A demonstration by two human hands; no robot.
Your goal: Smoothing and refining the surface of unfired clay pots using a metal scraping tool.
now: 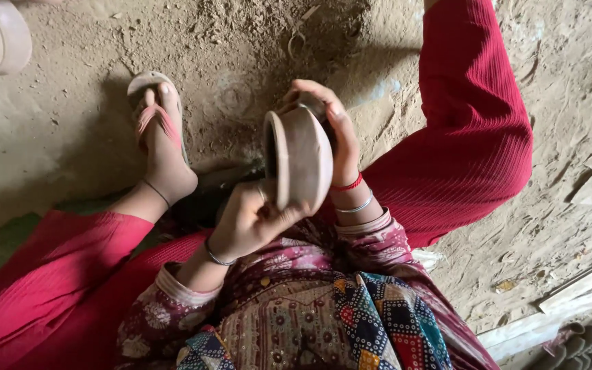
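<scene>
Both hands closed on one brown clay pot (301, 159), tipped sideways. Left hand (247, 223) grips the rim; right hand (334, 130) cups the base above the dirt floor (70, 116).

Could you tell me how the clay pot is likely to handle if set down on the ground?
The pot looks rigid and probably fragile, being thin-rimmed clay. Its rounded belly suggests it could roll on its side. Both the left hand and right hand grip it, hinting at some weight.
</scene>
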